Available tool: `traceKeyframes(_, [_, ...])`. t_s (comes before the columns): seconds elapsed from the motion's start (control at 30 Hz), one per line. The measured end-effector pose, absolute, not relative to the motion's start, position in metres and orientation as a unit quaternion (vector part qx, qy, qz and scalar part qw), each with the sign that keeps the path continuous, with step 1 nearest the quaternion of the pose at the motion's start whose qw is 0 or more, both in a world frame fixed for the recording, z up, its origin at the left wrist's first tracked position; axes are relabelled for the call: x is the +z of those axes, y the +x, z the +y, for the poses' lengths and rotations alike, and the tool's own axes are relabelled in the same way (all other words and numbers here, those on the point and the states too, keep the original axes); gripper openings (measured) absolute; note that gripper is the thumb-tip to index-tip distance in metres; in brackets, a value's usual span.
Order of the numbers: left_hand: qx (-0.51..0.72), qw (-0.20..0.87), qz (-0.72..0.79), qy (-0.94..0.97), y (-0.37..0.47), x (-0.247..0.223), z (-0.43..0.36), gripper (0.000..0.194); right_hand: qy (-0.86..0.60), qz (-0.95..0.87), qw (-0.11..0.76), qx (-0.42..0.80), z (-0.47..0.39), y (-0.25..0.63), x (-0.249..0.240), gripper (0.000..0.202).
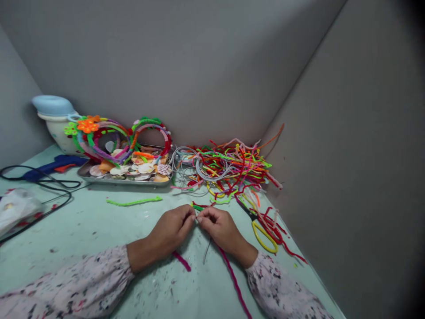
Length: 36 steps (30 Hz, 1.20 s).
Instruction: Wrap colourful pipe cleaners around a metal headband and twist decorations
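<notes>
My left hand and my right hand meet over the middle of the table, fingertips pinched close together. A magenta pipe cleaner runs down from under my right hand toward the front. Another magenta length pokes out below my left hand. Just beyond my fingers shows a short green piece with dark red beside it. A thin grey wire hangs under my right hand. What lies right between the fingertips is mostly hidden.
A metal tray of shells holds colourful wrapped hoops. Right of it lie coiled wire and a pipe cleaner heap. Yellow-handled scissors, a lime pipe cleaner, a blue glue gun and a lidded container are around.
</notes>
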<state>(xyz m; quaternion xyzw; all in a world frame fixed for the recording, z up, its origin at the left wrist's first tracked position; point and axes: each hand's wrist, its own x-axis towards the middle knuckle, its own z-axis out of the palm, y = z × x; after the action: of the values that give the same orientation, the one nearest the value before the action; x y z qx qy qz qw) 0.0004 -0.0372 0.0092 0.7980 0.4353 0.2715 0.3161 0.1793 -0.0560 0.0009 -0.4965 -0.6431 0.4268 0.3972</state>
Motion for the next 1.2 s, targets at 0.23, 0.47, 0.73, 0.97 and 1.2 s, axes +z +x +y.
traceKeyframes(0.23, [0.267, 0.324, 0.429, 0.800, -0.001, 0.010, -0.039, 0.018, -0.506, -0.631, 0.405, 0.426, -0.056, 0.179, 0.001, 0.011])
traceKeyframes(0.47, [0.268, 0.291, 0.431, 0.811, 0.000, 0.008, -0.042, 0.015, -0.515, -0.636, 0.391, 0.422, -0.057, 0.177, 0.002, 0.010])
traceKeyframes(0.73, [0.233, 0.206, 0.421, 0.852, 0.001, 0.013, -0.043, 0.010, -0.503, -0.653, 0.355, 0.441, -0.054, 0.181, 0.011, 0.009])
traceKeyframes(0.97, [0.226, 0.159, 0.424, 0.862, -0.004, 0.013, -0.038, 0.014, -0.518, -0.610, 0.337, 0.495, -0.048, 0.192, 0.019, 0.009])
traceKeyframes(1.2, [0.296, 0.267, 0.444, 0.803, -0.006, 0.018, -0.034, 0.014, -0.532, -0.574, 0.373, 0.498, -0.045, 0.199, 0.021, 0.014])
